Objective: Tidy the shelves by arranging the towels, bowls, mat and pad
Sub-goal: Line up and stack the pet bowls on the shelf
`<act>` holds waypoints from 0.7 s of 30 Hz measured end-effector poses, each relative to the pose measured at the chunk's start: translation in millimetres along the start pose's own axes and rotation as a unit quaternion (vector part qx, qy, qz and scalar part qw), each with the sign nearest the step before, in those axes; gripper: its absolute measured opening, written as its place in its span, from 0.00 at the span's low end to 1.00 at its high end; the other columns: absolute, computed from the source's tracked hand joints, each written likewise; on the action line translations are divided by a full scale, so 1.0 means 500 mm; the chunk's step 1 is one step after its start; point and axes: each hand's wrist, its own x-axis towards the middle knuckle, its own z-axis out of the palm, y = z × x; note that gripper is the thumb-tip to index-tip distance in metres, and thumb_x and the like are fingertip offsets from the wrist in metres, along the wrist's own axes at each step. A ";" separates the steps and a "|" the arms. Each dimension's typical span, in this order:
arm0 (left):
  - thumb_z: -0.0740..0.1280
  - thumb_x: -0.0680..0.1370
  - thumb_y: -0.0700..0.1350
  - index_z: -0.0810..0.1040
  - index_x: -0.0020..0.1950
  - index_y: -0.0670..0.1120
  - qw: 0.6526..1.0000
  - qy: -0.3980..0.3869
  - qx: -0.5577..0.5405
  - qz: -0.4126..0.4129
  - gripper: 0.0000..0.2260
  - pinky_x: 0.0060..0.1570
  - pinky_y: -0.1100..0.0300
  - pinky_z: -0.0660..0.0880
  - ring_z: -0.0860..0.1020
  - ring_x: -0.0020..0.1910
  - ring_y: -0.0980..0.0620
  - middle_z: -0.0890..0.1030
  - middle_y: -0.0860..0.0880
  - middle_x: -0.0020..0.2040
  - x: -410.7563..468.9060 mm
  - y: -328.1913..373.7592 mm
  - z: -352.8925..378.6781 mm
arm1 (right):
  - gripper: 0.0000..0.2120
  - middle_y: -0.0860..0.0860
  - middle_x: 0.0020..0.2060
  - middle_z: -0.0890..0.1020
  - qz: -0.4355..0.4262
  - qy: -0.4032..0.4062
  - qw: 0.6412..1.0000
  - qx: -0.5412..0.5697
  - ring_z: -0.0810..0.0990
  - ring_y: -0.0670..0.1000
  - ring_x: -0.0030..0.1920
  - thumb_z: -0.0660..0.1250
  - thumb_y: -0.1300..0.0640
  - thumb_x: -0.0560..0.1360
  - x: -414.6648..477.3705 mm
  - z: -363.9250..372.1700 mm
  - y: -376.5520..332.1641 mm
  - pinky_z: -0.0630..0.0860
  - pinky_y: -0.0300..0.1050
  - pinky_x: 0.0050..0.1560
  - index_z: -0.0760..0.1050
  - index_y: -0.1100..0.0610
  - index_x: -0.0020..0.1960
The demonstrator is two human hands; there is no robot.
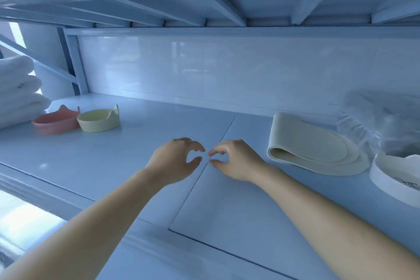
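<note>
one long white shelf [227, 211] is seen across the frame, and everything is laid on it. folded towels [18, 93] are stacked at the left edge, likely so they are kept in one neat pile. a crinkly plastic bag [381, 120] is pushed to the upper right; what is in it cannot be told. a cream mat [318, 150] is folded over just left of the bag, so less room is taken. a white bowl [386, 179] is cut off at the right edge, and a dark mark is seen inside it. a pink bowl [56, 120] and a yellow bowl [98, 120] are set side by side next to the towels; nothing is seen in the yellow one. the left hand [175, 161] and right hand [234, 161] are held low over the middle of the shelf, fingertips close together, fingers loosely curled, and nothing is held.
</note>
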 end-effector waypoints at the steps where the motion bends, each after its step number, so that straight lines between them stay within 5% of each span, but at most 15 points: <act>1: 0.63 0.75 0.53 0.76 0.55 0.60 1.000 0.005 0.004 -0.006 0.10 0.48 0.56 0.76 0.76 0.52 0.58 0.78 0.60 0.53 -0.010 -0.034 -0.017 | 0.11 0.47 0.52 0.82 -0.004 -0.003 1.000 0.002 0.77 0.49 0.53 0.68 0.51 0.73 0.021 0.018 -0.027 0.71 0.41 0.53 0.79 0.50 0.54; 12: 0.63 0.75 0.53 0.76 0.54 0.61 0.995 0.053 0.024 -0.086 0.08 0.44 0.61 0.73 0.76 0.48 0.61 0.79 0.62 0.49 -0.125 -0.424 -0.190 | 0.12 0.44 0.53 0.81 -0.065 -0.005 0.997 0.033 0.77 0.46 0.53 0.66 0.49 0.74 0.263 0.238 -0.324 0.72 0.41 0.51 0.78 0.48 0.57; 21: 0.64 0.75 0.50 0.78 0.54 0.58 0.992 0.066 0.039 -0.097 0.09 0.41 0.61 0.72 0.76 0.50 0.57 0.79 0.61 0.49 -0.125 -0.628 -0.235 | 0.18 0.47 0.63 0.75 -0.074 -0.008 0.997 0.029 0.73 0.49 0.62 0.66 0.51 0.74 0.408 0.364 -0.437 0.71 0.44 0.59 0.73 0.51 0.63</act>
